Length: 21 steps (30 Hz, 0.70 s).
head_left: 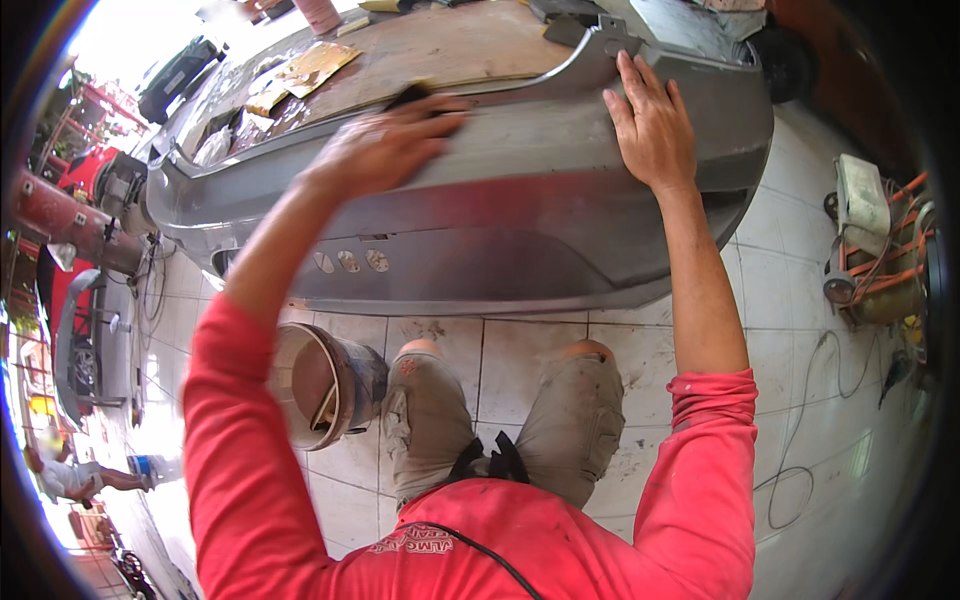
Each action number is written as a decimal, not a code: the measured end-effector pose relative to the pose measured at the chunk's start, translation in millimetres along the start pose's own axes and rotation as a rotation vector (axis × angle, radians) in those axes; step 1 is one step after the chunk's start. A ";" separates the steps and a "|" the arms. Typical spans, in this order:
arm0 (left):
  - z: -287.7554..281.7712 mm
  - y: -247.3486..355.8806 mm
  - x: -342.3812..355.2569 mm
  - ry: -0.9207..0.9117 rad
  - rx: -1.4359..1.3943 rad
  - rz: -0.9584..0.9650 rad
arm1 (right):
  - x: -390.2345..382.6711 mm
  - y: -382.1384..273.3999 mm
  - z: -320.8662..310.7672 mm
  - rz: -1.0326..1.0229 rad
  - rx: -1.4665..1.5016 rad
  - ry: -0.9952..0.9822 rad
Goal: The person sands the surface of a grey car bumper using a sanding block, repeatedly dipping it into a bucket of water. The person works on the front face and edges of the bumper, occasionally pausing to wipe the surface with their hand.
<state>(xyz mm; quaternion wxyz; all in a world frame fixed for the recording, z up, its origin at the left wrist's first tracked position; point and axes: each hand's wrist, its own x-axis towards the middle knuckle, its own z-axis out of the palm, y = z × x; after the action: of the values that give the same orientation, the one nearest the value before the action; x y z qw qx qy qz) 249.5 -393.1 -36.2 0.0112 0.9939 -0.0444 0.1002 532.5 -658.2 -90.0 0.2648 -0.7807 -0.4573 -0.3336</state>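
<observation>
A grey car bumper (560,125) lies across a support in front of me, with a blurred reddish reflection on its face. My left hand (385,145) is on its upper surface, left of centre, smeared by motion. A small black pad (408,96) shows at the far side of its fingers, held against the bumper; its exact kind is blurred. Farther right, my right hand (655,130) lies flat on the bumper near its upper edge, fingers stretched out and holding nothing.
A pail (345,385) with something inside stands on the tiled floor by my left leg. Behind the bumper is a brown board (440,50) with torn paper (305,75). A wheeled machine with orange bars (880,235) and a cable (800,440) are at right. Another person (80,475) is far left.
</observation>
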 end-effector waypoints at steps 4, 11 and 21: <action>-49.4 -59.2 -76.1 -0.060 0.089 -0.038 | -1.6 -4.5 -4.4 0.030 -0.063 -0.001; 3.2 0.9 25.8 0.154 -0.034 0.065 | 3.9 -8.5 0.8 0.016 -0.076 0.005; -2.9 -48.1 -12.8 0.076 -0.123 0.129 | 0.1 -2.7 -1.1 0.022 -0.125 0.019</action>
<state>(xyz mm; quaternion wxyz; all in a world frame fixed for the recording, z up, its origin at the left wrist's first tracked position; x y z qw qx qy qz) 240.8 -344.0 -36.6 0.0673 0.9819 -0.1139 0.1357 529.9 -657.7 -89.0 0.2234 -0.7976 -0.4243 -0.3659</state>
